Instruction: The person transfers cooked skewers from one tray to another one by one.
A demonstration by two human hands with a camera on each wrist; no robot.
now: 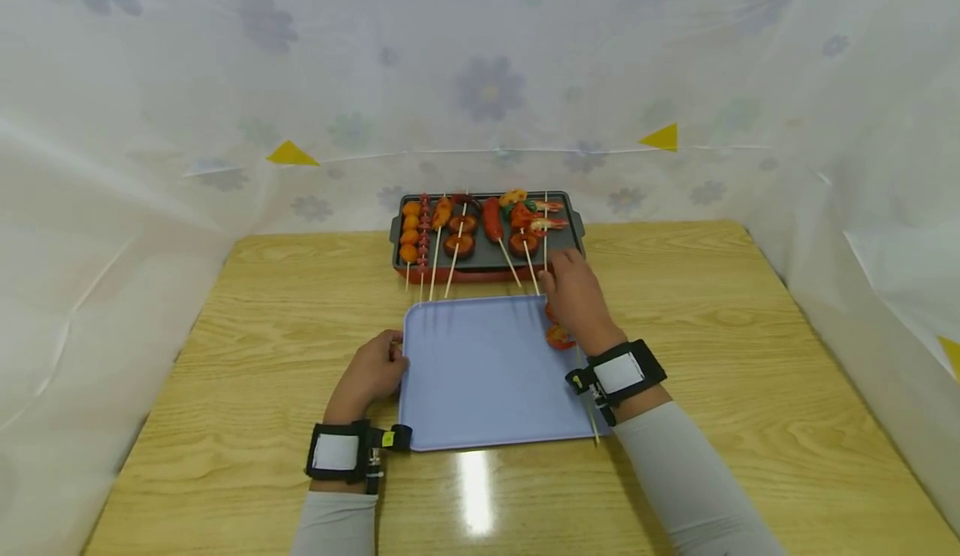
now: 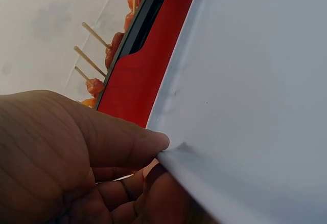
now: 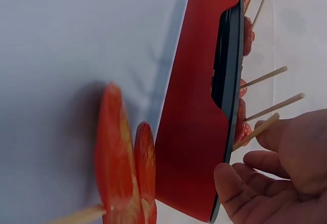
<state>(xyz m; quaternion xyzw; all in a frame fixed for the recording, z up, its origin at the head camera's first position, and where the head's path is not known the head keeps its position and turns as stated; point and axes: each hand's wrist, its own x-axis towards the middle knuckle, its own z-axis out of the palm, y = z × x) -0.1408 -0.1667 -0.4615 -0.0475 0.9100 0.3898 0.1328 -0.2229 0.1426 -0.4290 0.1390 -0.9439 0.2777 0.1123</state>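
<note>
The left hand [image 1: 375, 368] is pinching the pale tray [image 1: 480, 373], its thumb lying above the edge; the tray is extending rightward from those fingers over the counter [image 1: 285, 306]. The right hand [image 1: 577, 293] is reaching to the grill [image 1: 487, 275], its fingers parted and loosely bent, with a wooden stick [image 3: 248, 138] passing just beside them; contact I cannot tell. Nearer the person than these fingers, a skewer of red slices [image 1: 559, 338] is resting on the tray.

Head view faces forward-down; close wrist views share the tray [image 1: 480, 373].
</note>
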